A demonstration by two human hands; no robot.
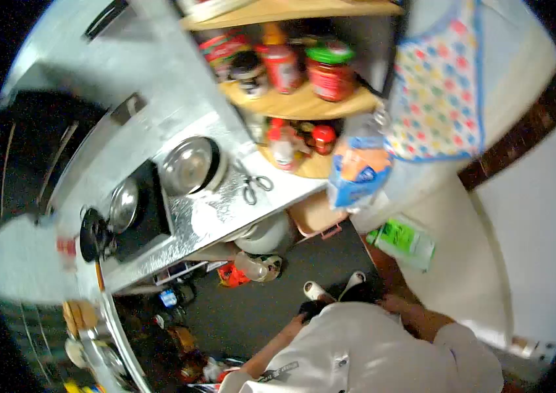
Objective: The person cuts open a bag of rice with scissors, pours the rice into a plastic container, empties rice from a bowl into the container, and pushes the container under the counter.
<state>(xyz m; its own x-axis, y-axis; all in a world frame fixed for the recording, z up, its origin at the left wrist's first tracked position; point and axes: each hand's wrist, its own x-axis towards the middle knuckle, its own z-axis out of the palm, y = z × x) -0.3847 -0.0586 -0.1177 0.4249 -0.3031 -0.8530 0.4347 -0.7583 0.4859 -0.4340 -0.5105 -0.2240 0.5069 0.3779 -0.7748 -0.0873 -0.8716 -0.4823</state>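
My left hand point(301, 319) hangs low by my left side, against something dark at the edge of my pale shirt point(350, 347). My right hand point(390, 305) is down at the other side, also beside dark material. Blur and the dark cloth hide the fingers of both hands, so I cannot make out whether they hold anything. Both are well apart from the counter. Just beyond them, my feet in pale slippers point(315, 289) stand on the dark floor.
The counter point(206, 219) holds scissors point(255, 187), a lidded pot point(188, 165) and a stove with a pan point(124, 204). A wooden corner shelf point(291, 105) carries jars and bottles. A dotted cloth point(436, 92) hangs at right. A green package point(404, 241) lies below it.
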